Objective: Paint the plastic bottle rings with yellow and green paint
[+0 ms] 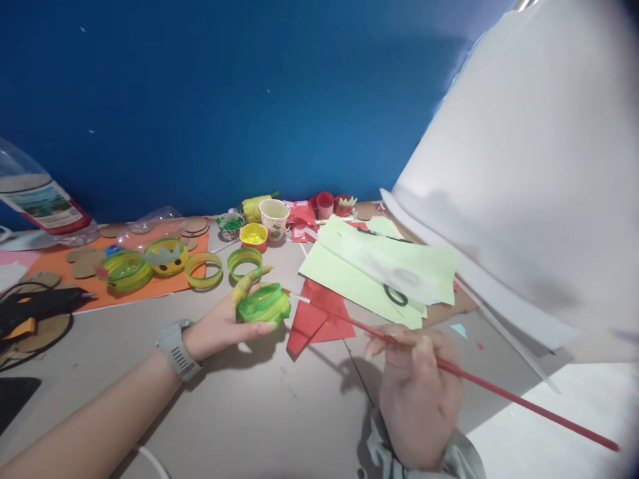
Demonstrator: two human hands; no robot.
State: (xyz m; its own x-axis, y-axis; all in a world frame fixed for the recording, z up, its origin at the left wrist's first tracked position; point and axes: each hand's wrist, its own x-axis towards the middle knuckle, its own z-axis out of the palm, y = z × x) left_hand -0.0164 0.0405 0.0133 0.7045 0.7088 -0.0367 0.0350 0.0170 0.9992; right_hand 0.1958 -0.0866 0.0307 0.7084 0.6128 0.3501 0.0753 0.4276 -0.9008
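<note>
We hold a green-painted plastic ring [264,304] in our left hand [219,326], the fingers cupped under it and the index finger, smeared with yellow-green paint, lying along its far side. It sits just above the table [259,412], a little left of centre. Our right hand [417,392] is closed around a long red-handled paintbrush [499,392], whose pale tip touches the ring's right edge.

We judge the ring to be light and thin-walled, likely to flex if squeezed, and slick where the paint looks wet. The safest hold seems to be from beneath or inside, where fingers will not smear the coat, with gentle pressure only.

Beyond the ring, on an orange sheet [150,283], lie more painted rings [204,269], one wearing a small paper crown [166,256]. Near them stand a pot of yellow paint [253,235], a paper cup [274,217] and a pot of green paint [230,225]. Pale green paper [369,273] and red paper [314,319] lie right of the ring, under a large white sheet [524,199]. A black glue gun [40,305] rests at the far left.
</note>
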